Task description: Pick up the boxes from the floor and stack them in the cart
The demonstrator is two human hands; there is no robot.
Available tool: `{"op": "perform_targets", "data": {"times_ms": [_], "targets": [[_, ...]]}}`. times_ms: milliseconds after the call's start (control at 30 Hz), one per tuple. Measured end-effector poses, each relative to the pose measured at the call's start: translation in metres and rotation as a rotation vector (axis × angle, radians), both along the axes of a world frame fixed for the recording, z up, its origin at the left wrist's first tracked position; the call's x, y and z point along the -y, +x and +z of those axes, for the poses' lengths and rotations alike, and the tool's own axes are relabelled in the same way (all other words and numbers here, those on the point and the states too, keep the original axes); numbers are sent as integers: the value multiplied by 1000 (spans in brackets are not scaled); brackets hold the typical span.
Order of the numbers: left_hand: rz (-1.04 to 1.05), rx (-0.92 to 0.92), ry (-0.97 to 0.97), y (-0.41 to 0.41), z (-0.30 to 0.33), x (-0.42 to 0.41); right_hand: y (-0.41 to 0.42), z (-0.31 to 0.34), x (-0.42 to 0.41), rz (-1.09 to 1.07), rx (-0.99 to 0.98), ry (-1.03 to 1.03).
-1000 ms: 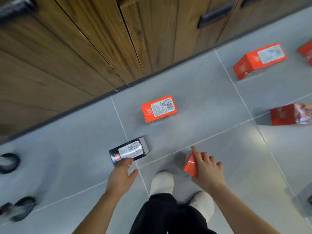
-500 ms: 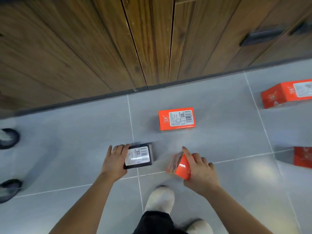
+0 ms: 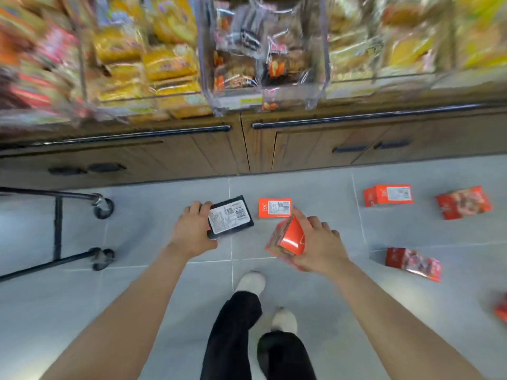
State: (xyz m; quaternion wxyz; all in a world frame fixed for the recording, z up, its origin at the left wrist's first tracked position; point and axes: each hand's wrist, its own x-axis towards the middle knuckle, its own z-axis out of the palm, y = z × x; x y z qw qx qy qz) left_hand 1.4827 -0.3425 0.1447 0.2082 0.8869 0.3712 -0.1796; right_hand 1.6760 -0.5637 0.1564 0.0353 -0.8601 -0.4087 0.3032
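My left hand (image 3: 192, 231) grips a black box (image 3: 230, 216) with a white label, held above the floor. An orange box (image 3: 286, 238) sits tilted in my right hand (image 3: 315, 249). Just beyond both hands, one orange box (image 3: 274, 207) lies flat on the grey tiles. To the right lie another orange box (image 3: 388, 194) and two red printed boxes (image 3: 463, 202) (image 3: 413, 263). The cart's black lower frame and wheels (image 3: 59, 229) stand at the left edge; its basket is out of view.
A wooden cabinet base (image 3: 247, 149) with dark handles runs across ahead, with blurred shelves of snack packs (image 3: 170, 64) above it. My two feet in white shoes (image 3: 251, 282) stand on the tiles below my hands. A red item (image 3: 502, 311) shows at the right edge.
Both hands have risen from the floor with their boxes as the view lifted. The left hand went from reaching to holding the black box. The cart frame and shelves came into view.
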Motion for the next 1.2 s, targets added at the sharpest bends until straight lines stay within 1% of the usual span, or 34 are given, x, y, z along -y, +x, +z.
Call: {"op": "perform_targets", "data": {"times_ms": [67, 133, 200, 300, 467, 667, 833, 933, 1067, 1200], "targets": [[-11, 27, 11, -5, 59, 11, -1, 55, 1, -2, -7, 31], [-5, 75, 44, -14, 106, 26, -3, 97, 4, 15, 14, 68], [10, 121, 52, -27, 143, 45, -5, 129, 9, 52, 14, 53], [46, 136, 67, -48, 193, 68, -10, 172, 14, 124, 21, 65], [46, 198, 138, -97, 252, 81, -28, 238, 13, 242, 79, 114], [240, 314, 229, -163, 304, 80, -66, 302, -27, 410, 114, 199], [364, 354, 343, -240, 356, 67, -129, 361, -83, 567, 148, 305], [412, 354, 435, -301, 386, 56, -178, 393, -111, 634, 126, 389], [482, 342, 522, -392, 423, 48, -255, 427, -144, 691, 74, 463], [538, 287, 595, -484, 455, 51, -347, 454, -174, 795, 77, 522]]}}
